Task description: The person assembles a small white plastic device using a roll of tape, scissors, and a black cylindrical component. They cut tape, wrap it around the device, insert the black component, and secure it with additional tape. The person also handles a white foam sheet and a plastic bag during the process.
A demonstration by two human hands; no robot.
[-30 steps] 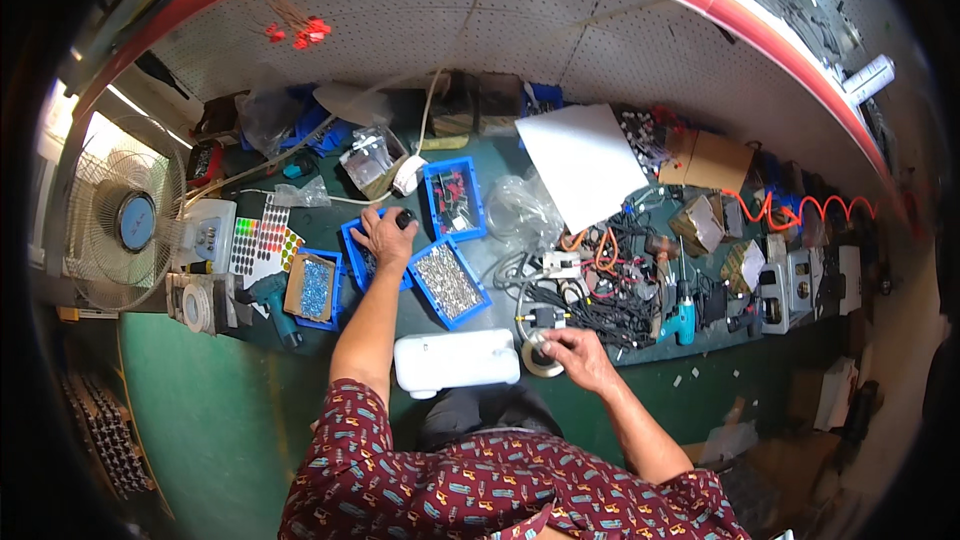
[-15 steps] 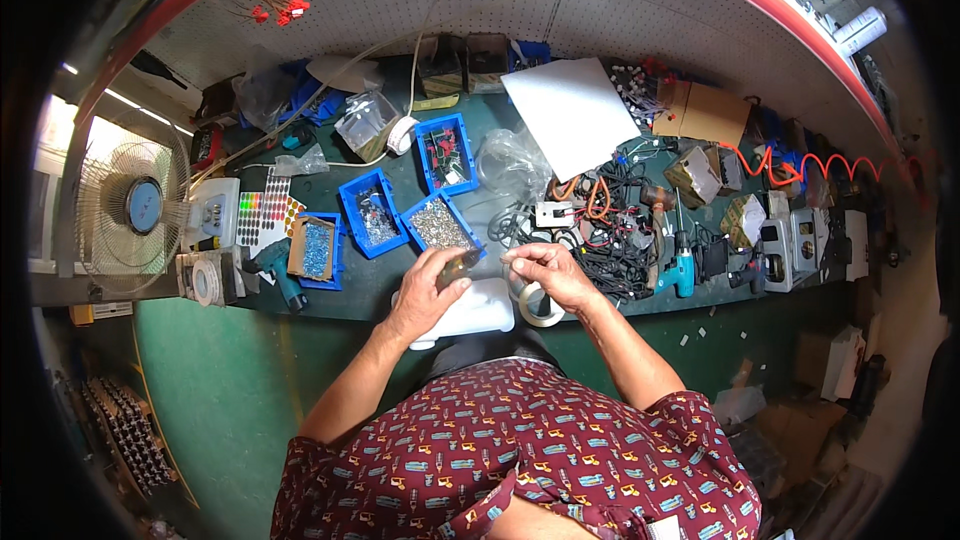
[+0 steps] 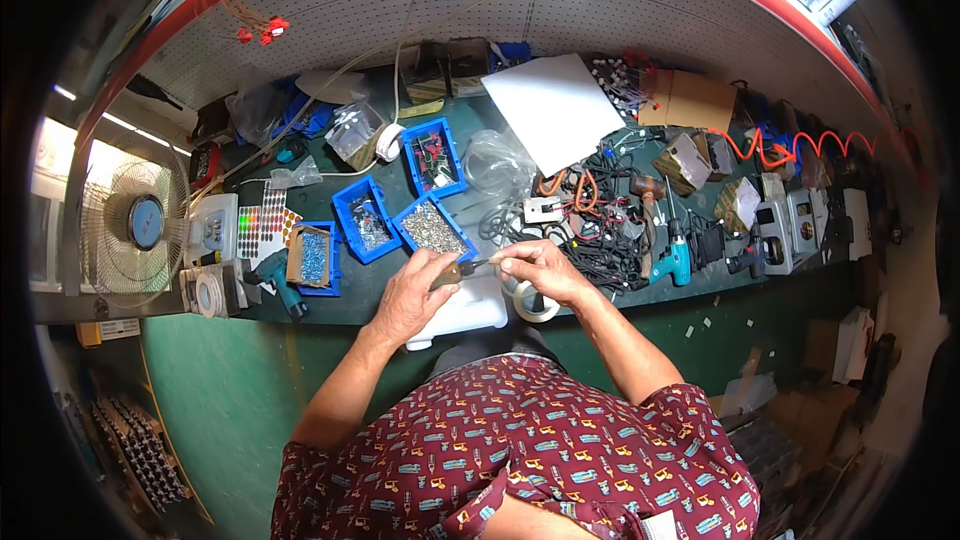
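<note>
Left hand (image 3: 410, 295) grips a brown-handled screwdriver (image 3: 452, 272), tip pointing to three o'clock. Right hand (image 3: 540, 268) pinches something tiny at the tip, too small to identify. Blue bin of screws (image 3: 432, 228) sits at eleven o'clock. A slip could drop the piece among the cables (image 3: 600, 240).

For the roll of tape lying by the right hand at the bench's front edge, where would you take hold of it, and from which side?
The roll of tape seems to lie flat, its open core facing up, partly under the right hand. Probably best to come from above and pinch the ring wall, one finger in the core and the thumb outside, on its near, uncovered side. The white plastic housing crowds its left, and tangled cables lie behind.
</note>
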